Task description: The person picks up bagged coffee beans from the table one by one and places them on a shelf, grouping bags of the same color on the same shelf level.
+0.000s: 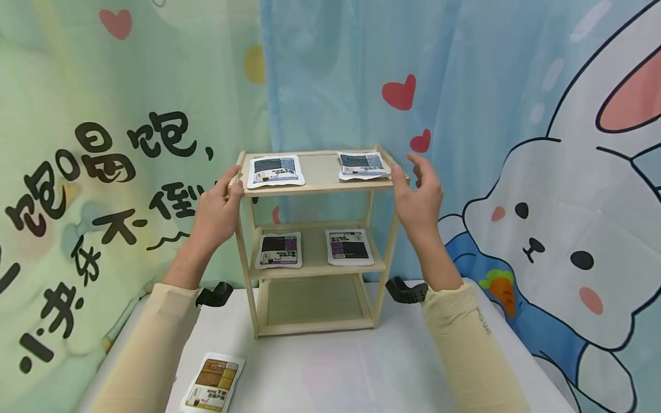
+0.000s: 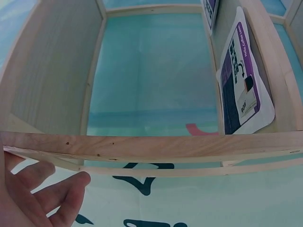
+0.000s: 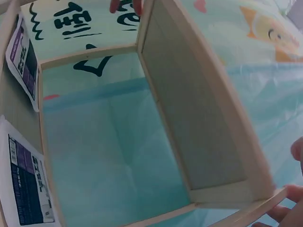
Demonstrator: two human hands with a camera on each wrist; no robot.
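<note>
Rack on white table w/ cartoon curtains behind; left hand grip holds top edge, right hand open.

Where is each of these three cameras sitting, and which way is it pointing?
Head: worn on the head, looking forward and down at the wooden shelf; both forearms, the left hand and right hand show.
Left wrist: beside the shelf's left end, looking through its frame; fingers show.
Right wrist: beside the right end, looking through the shelf; fingertips show.
Shared: both wrist views show the purple packet on the middle board.
</note>
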